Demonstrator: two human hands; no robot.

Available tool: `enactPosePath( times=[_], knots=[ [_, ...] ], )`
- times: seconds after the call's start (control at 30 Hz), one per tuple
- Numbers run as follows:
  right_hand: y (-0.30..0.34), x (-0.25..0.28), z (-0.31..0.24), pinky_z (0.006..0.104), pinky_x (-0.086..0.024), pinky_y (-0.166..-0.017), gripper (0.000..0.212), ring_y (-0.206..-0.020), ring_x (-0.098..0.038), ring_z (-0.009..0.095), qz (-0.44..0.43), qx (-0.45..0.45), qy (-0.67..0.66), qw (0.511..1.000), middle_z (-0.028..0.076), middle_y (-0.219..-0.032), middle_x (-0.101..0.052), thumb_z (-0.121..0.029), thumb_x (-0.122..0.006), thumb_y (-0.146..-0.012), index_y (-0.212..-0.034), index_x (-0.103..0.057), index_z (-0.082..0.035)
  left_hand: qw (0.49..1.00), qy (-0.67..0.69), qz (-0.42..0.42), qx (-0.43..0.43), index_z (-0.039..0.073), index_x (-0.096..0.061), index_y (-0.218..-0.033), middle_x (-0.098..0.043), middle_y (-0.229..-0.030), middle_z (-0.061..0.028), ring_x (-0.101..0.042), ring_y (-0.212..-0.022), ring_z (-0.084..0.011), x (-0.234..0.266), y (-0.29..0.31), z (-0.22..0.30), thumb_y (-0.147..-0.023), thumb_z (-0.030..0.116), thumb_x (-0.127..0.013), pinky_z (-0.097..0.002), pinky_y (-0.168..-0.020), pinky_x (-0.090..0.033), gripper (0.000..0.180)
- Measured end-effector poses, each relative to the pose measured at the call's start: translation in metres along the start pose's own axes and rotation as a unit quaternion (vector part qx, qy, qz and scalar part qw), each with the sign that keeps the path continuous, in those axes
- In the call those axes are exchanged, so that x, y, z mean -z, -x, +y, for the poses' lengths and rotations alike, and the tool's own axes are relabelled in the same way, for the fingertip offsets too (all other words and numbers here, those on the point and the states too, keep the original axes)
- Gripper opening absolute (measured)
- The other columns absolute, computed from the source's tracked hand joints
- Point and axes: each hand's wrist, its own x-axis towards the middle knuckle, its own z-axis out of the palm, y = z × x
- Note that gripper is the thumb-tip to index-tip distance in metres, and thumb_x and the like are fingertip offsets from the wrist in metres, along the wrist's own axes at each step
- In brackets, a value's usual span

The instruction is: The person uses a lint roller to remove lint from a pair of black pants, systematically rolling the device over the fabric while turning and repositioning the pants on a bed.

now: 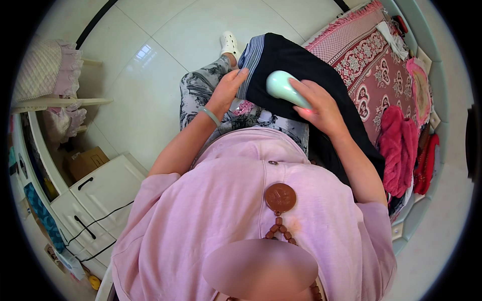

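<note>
A black garment (273, 55) with a grey striped band (251, 57) along one edge lies across my lap and onto the bed at the right. The fingers of my left hand (230, 88) are closed on the striped edge. My right hand (321, 106) is wrapped around a mint-green lint remover (282, 86), its rounded head over the black cloth. Whether the head touches the cloth is hidden. A small red glow shows on the tool by my fingers.
The bed (364, 75) has a red patterned cover, with a bright pink cloth (396, 150) near its padded edge. White drawers (95, 200) with black handles stand at the left, a black cable (108, 215) over them. A cardboard box (86, 163) sits in the shelving.
</note>
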Motion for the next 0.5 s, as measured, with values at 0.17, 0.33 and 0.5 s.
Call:
enactPosePath(
  times=[0.17,0.33,0.5],
  knots=[
    [0.054,0.043,-0.004,0.0416,-0.051,-0.097,0.078,-0.113,-0.064,0.037,-0.002,-0.076,0.053,0.996,0.016,-0.126,-0.064,0.0,-0.082,-0.072,-0.145,-0.058,-0.017,1.0,0.012,-0.009,0.01,-0.001,-0.068,-0.112,-0.069,-0.106,-0.002,-0.059,-0.097,-0.0072,-0.001,0.0,-0.003,-0.107,0.038,-0.059,-0.0276,-0.087,-0.048,0.04],
    [0.047,0.035,-0.018,0.0414,-0.051,-0.101,0.078,-0.116,-0.064,0.037,0.052,-0.056,0.046,0.996,0.018,-0.127,-0.064,-0.001,-0.084,-0.07,-0.143,-0.061,-0.017,1.0,0.013,-0.014,-0.008,-0.001,-0.068,-0.112,-0.068,-0.106,-0.001,-0.057,-0.097,-0.0066,-0.002,-0.001,-0.004,-0.107,0.038,-0.059,-0.0271,-0.087,-0.047,0.04],
    [-0.008,-0.016,-0.021,0.0433,-0.052,-0.094,0.079,-0.11,-0.064,0.038,0.009,0.013,0.043,0.999,0.018,-0.126,-0.064,-0.008,-0.084,-0.074,-0.146,-0.058,-0.022,1.0,0.004,0.006,-0.01,-0.001,-0.068,-0.113,-0.067,-0.105,-0.0004,-0.055,-0.097,-0.0064,-0.007,0.003,0.004,-0.107,0.04,-0.059,-0.0264,-0.088,-0.046,0.042]
  ],
)
